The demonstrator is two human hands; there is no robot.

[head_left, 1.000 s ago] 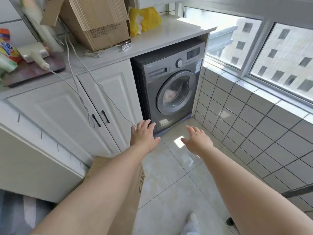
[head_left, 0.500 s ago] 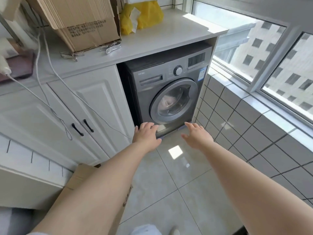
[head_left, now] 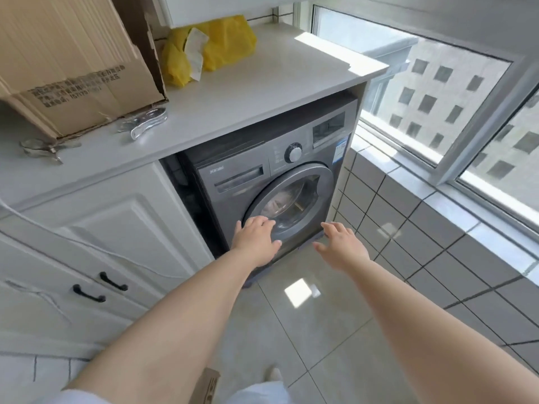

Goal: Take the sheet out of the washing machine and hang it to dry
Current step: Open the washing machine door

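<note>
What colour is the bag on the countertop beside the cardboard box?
Yellow bag, with a white paper slip on it; the head view shows it.

Beyond my left hand (head_left: 256,239) I see the washing machine (head_left: 271,182): matt grey metal with a glossy glass door. Below both hands, the floor tiles (head_left: 303,322) shine smooth. Up left, rough brown cardboard box (head_left: 73,62).

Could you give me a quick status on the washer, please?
Both hands open: left over the door, right empty. Door shut, laundry inside. Nothing in the way.
</note>
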